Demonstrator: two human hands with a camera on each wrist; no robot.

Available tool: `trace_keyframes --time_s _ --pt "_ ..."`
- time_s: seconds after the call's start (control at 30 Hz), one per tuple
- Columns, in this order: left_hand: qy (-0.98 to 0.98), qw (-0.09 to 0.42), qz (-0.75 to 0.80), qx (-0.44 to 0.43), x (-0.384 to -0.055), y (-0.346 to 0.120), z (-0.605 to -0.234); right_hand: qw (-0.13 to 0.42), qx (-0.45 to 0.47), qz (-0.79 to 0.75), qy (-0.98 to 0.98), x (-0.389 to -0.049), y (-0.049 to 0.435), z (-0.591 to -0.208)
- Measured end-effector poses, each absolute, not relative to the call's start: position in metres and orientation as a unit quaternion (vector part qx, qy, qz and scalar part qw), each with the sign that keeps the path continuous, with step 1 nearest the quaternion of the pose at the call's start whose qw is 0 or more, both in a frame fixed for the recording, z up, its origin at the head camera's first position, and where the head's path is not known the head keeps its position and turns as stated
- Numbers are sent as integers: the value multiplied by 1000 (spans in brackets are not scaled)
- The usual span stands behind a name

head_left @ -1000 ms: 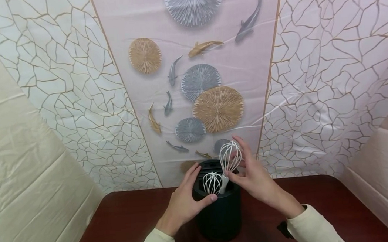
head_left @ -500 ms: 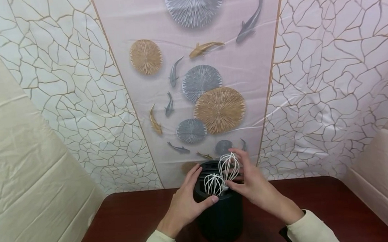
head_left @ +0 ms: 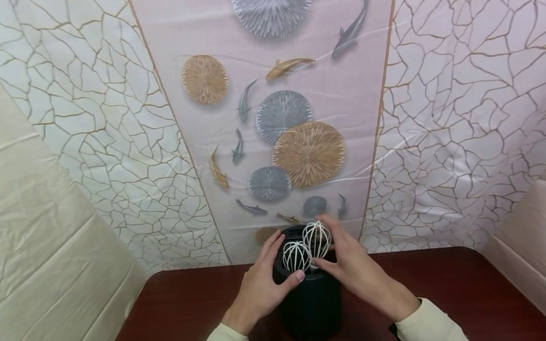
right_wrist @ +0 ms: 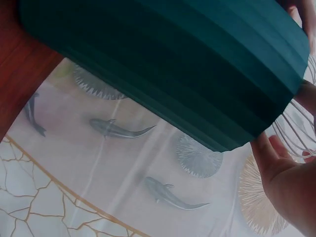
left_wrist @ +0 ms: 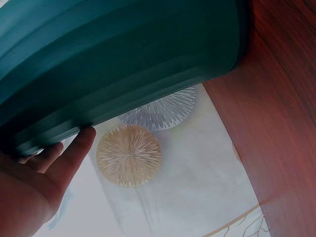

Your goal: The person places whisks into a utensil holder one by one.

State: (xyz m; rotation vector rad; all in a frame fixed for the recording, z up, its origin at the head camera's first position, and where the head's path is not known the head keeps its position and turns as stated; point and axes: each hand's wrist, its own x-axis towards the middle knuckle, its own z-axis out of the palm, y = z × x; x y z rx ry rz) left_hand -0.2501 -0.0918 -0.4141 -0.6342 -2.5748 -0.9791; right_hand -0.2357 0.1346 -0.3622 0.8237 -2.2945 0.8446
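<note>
A dark green, ribbed utensil holder [head_left: 311, 311] stands upright on the table. Two whisks with white wires rise from its opening: a left whisk [head_left: 296, 256] and a slightly higher right whisk [head_left: 317, 239]. Thumb on the front rim and fingers along the far left side, my left hand [head_left: 263, 283] grips the holder; its fingertips touch the ribbed wall in the left wrist view. My right hand [head_left: 355, 259] holds the right whisk, thumb low by the wires and index finger near their top. Both whisk handles are hidden inside the holder.
The dark red-brown table [head_left: 192, 306] has rounded far corners. Behind it hangs a patterned cloth [head_left: 233, 126] with fish and round motifs. Pale padded panels flank the table, with the left panel [head_left: 47, 231] nearest the left arm.
My right hand has moved down and slightly left with the right whisk, which has sunk deeper into the holder. The left hand has stayed at the rim.
</note>
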Motion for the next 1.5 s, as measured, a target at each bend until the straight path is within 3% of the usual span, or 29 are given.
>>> trace_keyframes --time_s 0.5,0.87,1.1,1.5 --pt "-895 171 -335 -240 -251 -91 -413 264 323 292 -860 -235 141 -371" --pt "-897 166 -329 -245 -255 -91 -411 217 312 334 -863 -231 143 -358" --pt "-901 152 -338 -227 -255 -90 -412 153 323 362 -861 -232 145 -348" --pt "-898 154 -352 -213 -251 -92 -418 139 341 347 -863 -225 145 -356"
